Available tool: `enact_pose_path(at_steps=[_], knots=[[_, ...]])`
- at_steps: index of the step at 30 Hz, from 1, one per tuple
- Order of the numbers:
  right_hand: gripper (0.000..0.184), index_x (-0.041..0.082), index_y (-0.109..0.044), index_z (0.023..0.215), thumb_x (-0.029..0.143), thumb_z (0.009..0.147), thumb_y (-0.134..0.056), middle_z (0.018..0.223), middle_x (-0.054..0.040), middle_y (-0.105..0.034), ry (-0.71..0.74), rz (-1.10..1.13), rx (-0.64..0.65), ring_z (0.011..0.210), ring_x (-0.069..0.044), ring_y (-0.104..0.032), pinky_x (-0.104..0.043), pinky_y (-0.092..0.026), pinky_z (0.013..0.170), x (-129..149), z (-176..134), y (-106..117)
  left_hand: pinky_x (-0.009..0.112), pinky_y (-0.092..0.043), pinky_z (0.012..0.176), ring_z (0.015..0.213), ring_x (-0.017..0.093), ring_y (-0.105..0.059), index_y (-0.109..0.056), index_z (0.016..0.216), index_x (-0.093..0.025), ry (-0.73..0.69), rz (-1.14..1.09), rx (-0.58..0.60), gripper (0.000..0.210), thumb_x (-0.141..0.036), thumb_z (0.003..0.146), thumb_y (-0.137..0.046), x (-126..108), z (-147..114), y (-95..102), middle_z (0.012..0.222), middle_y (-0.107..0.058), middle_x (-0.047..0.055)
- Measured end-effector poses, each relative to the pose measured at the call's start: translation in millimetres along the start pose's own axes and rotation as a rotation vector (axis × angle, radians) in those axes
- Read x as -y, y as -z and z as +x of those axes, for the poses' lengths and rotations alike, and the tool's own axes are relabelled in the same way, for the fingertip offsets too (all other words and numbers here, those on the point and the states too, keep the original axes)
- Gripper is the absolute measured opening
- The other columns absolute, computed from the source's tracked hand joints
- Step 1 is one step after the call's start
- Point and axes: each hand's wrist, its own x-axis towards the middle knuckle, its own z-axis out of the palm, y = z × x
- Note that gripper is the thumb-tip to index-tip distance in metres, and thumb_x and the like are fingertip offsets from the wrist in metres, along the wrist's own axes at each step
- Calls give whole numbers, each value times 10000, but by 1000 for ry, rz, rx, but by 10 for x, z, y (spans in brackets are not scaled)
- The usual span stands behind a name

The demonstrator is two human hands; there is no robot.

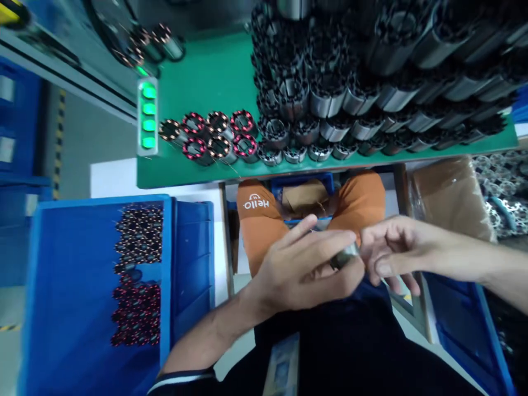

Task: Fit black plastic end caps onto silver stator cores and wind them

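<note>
My left hand (303,267) is wrapped round a small metal stator core (347,254) above my lap. Its fingers hide most of the core; a shiny grey side shows between them. My right hand (394,250) is close by on the right, loosely curled with its fingers apart and nothing visible in it. Its fingertips come near the core; whether they touch it I cannot tell. On the green bench mat (210,69) beyond my hands stand several wound stators (219,146) with red or copper-coloured wire, beside dense rows of unwound stator cores (330,99).
A blue crate (99,201) at left holds wound stators (138,275) in copper and red groups. A strip with green lit buttons (147,115) borders the mat. A cardboard box (451,190) and pale metal parts (503,187) lie at right; another blue crate (466,324) is below.
</note>
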Motion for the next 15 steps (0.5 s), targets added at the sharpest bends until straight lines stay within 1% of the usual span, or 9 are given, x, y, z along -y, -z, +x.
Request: enact_pose_path(at_steps=[1,2,3,5,8,10,12,14,15], knots=[[462,224,-832,992,548,859,-1134,814,-44,-842,-50,26,24,557,-145,-726,-208,-564,494,-44,23,-22,284,-369,1570,1220,87,-930,-877,1145,-279,-53,24,-8,194,-113,1142,-778,-4,9,-17,1311,-952,-6],[457,239,-807,957,542,855,-1132,774,-34,-829,-38,16,26,492,-139,-677,-214,-515,453,-91,34,-47,282,-364,1572,1241,96,-928,-889,1135,-288,-90,49,-20,192,-125,1132,-787,-9,19,-36,1312,-948,-7],[443,259,-770,913,531,870,-1117,729,-17,-802,38,-46,8,444,-141,-628,-233,-472,418,-136,32,-71,287,-378,1570,1226,105,-932,-897,1130,-290,-98,72,-25,196,-121,1116,-798,-14,27,-57,1292,-945,-10],[374,295,-703,864,454,986,-1019,663,14,-729,346,-350,-108,427,-164,-587,-289,-419,405,-217,-10,-109,298,-438,1552,1089,114,-946,-895,1171,-273,-45,68,7,186,-126,1092,-812,-17,39,-96,1228,-945,-15],[289,303,-652,912,225,1147,-802,675,35,-679,847,-957,-405,499,-166,-610,-356,-396,490,-290,-137,-154,372,-564,1503,955,142,-944,-827,1271,-240,141,-87,78,230,-187,1047,-822,-18,42,-110,1142,-952,-21],[287,296,-645,955,137,1172,-745,701,49,-680,982,-1160,-564,516,-142,-597,-364,-382,534,-334,-242,-172,453,-656,1438,976,176,-951,-777,1310,-259,221,-167,103,308,-211,1013,-844,-45,30,-59,1133,-952,-17],[309,287,-643,920,187,1183,-771,702,46,-700,923,-1160,-653,532,-132,-601,-334,-402,556,-424,-360,-130,488,-741,1338,962,201,-941,-774,1293,-285,255,-135,89,339,-171,990,-876,-57,-22,42,1106,-938,-6],[394,281,-666,836,382,1173,-842,717,20,-755,694,-1030,-749,584,-146,-657,-299,-479,599,-592,-515,30,490,-774,1286,904,214,-900,-820,1179,-310,326,-66,11,246,-176,986,-892,26,-138,140,1078,-904,5],[449,280,-697,810,520,1138,-888,731,4,-783,555,-940,-818,622,-167,-697,-301,-535,636,-702,-619,157,496,-753,1324,915,230,-881,-839,1140,-334,386,-58,1,194,-207,1001,-886,111,-214,164,1080,-892,3]])
